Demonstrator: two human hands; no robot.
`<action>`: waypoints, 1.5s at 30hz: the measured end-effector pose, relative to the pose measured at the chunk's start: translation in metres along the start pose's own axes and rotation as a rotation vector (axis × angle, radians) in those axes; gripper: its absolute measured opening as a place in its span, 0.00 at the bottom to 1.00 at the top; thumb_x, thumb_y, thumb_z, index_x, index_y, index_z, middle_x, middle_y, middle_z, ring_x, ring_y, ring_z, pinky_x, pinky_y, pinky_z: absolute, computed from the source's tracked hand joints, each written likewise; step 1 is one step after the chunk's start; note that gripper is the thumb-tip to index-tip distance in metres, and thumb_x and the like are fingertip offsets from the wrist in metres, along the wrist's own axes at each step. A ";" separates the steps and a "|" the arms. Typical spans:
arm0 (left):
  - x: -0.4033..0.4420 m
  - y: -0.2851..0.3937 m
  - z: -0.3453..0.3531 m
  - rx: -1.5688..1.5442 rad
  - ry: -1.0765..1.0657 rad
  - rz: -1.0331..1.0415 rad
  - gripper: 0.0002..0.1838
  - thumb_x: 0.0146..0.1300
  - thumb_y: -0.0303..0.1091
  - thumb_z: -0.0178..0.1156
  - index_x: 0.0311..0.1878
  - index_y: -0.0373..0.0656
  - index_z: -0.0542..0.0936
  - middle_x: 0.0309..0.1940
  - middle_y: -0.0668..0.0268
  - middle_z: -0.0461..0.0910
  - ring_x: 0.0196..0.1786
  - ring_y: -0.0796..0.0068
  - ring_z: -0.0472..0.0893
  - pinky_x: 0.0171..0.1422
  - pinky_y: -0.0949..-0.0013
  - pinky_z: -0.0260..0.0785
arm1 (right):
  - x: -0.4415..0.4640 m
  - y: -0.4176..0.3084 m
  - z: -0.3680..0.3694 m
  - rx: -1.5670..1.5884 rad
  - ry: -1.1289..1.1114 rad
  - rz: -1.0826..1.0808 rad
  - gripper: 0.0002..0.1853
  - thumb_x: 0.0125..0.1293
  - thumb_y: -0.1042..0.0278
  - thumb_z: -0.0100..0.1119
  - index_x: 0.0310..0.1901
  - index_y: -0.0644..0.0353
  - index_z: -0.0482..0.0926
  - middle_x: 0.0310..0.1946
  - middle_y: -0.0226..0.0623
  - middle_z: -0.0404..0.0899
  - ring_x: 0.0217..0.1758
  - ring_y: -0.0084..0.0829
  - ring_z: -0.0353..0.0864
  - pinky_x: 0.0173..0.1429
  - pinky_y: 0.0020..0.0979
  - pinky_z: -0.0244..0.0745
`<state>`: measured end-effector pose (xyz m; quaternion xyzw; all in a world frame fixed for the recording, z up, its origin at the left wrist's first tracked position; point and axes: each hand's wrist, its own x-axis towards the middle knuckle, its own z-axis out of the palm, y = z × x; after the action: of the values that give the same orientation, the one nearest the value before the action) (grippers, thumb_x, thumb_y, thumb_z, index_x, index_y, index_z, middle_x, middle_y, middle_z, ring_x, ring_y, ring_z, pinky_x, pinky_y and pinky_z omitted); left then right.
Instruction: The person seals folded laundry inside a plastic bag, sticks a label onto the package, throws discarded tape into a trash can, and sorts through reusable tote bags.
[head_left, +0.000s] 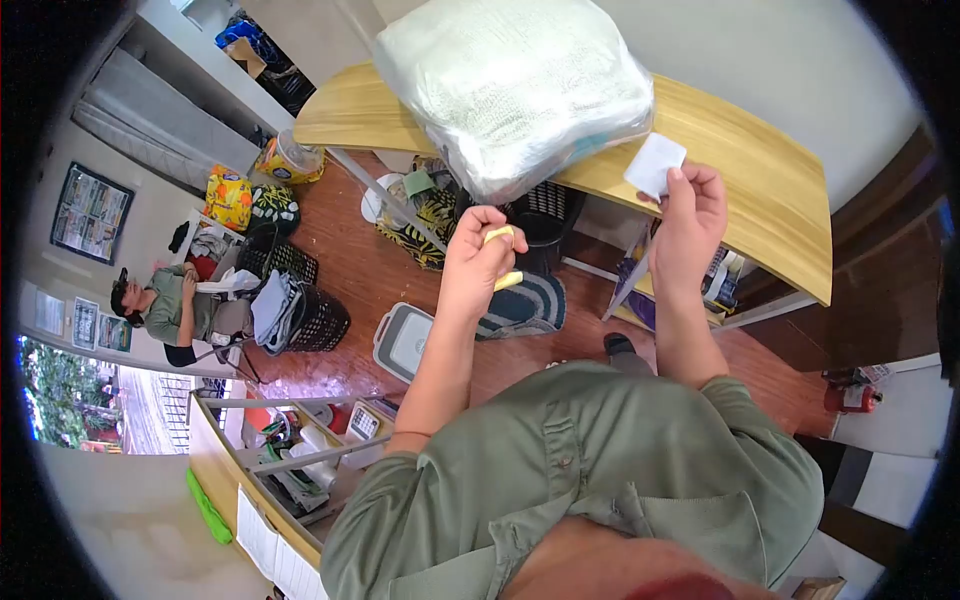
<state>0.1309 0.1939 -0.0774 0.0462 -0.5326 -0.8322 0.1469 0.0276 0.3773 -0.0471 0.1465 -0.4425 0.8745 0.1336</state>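
A small yellow object (508,281) pokes out of my left hand (478,262), whose fingers are curled round it; its shape is partly hidden. Between the thumb and fingers of my right hand (690,215) is a white card-like piece (655,165), held over the edge of the wooden table (745,165). A large white bundle wrapped in clear plastic (520,85) rests on the table, beyond both hands. My left hand is just below the bundle's near corner, apart from it.
Under the table stand a black basket (548,212) and shelves. A grey-and-white bin (405,342) and an oval rug (525,305) lie on the floor. At the left, a person (175,305) sits beside black laundry baskets (318,320). A second desk (215,455) is at the lower left.
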 end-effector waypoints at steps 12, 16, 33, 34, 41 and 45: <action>-0.010 -0.007 -0.009 0.062 0.048 -0.009 0.07 0.60 0.21 0.44 0.33 0.40 0.72 0.23 0.70 0.70 0.19 0.86 0.63 0.21 0.82 0.53 | 0.020 0.026 0.046 -0.772 -0.083 -0.990 0.10 0.45 0.81 0.60 0.29 0.61 0.71 0.38 0.39 0.79 0.37 0.40 0.77 0.40 0.35 0.73; -0.015 -0.008 -0.013 0.051 0.090 -0.048 0.07 0.59 0.21 0.44 0.32 0.40 0.73 0.23 0.70 0.70 0.19 0.85 0.64 0.21 0.82 0.53 | 0.024 0.039 0.057 -0.815 -0.121 -1.000 0.09 0.44 0.79 0.60 0.29 0.60 0.71 0.38 0.38 0.79 0.36 0.39 0.77 0.39 0.34 0.73; -0.020 -0.019 -0.020 0.044 0.088 -0.156 0.07 0.58 0.22 0.45 0.31 0.40 0.73 0.22 0.70 0.71 0.18 0.86 0.63 0.21 0.81 0.54 | 0.037 0.069 0.033 -0.900 -0.296 -0.703 0.38 0.62 0.37 0.48 0.65 0.58 0.59 0.62 0.40 0.66 0.68 0.47 0.58 0.67 0.61 0.38; -0.020 -0.020 -0.020 0.035 0.083 -0.167 0.07 0.58 0.22 0.45 0.31 0.40 0.73 0.22 0.70 0.71 0.17 0.86 0.63 0.21 0.81 0.53 | 0.041 0.074 0.026 -0.956 -0.389 -0.656 0.44 0.61 0.29 0.39 0.69 0.55 0.52 0.70 0.35 0.55 0.74 0.46 0.47 0.66 0.66 0.26; -0.021 -0.025 -0.022 0.043 0.069 -0.185 0.06 0.57 0.21 0.46 0.31 0.40 0.73 0.21 0.70 0.71 0.18 0.85 0.63 0.21 0.81 0.54 | 0.024 0.082 0.034 -1.052 -0.535 -0.868 0.46 0.56 0.24 0.35 0.70 0.46 0.51 0.72 0.33 0.47 0.75 0.43 0.42 0.67 0.64 0.25; -0.021 -0.027 -0.020 0.036 0.053 -0.200 0.06 0.57 0.21 0.46 0.32 0.40 0.72 0.22 0.69 0.71 0.17 0.85 0.63 0.20 0.81 0.54 | 0.011 0.073 0.030 -0.960 -0.663 -0.896 0.46 0.54 0.23 0.36 0.70 0.45 0.52 0.71 0.38 0.51 0.75 0.43 0.44 0.69 0.61 0.27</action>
<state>0.1507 0.1931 -0.1117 0.1237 -0.5361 -0.8316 0.0761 -0.0050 0.3125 -0.0798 0.4956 -0.6916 0.3556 0.3869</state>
